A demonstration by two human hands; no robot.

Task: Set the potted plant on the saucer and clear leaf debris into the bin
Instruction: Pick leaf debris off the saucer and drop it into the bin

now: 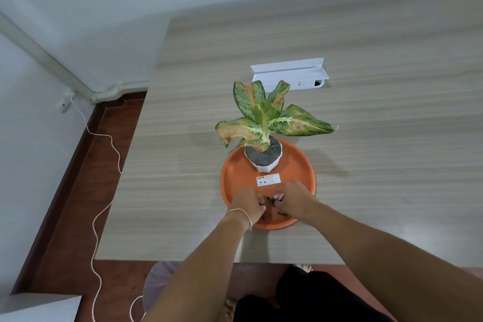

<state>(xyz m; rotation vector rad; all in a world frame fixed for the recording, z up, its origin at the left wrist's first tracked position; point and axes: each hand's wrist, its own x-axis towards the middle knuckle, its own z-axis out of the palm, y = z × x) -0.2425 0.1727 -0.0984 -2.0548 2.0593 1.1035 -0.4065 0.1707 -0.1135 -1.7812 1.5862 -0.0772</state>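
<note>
A white pot with a speckled green and yellowing plant stands on the far part of a round orange saucer on the wooden table. Dark leaf debris lies on the saucer's near part. My left hand and my right hand meet over that debris, fingers curled and pinching at the bits. A bin lined with a pale bag sits on the floor under the table's near edge, partly hidden by my left arm.
A white power strip holder lies on the table behind the plant. A white cord trails over the red-brown floor at the left. The table's near edge runs just before my legs. A white sticker sits on the saucer.
</note>
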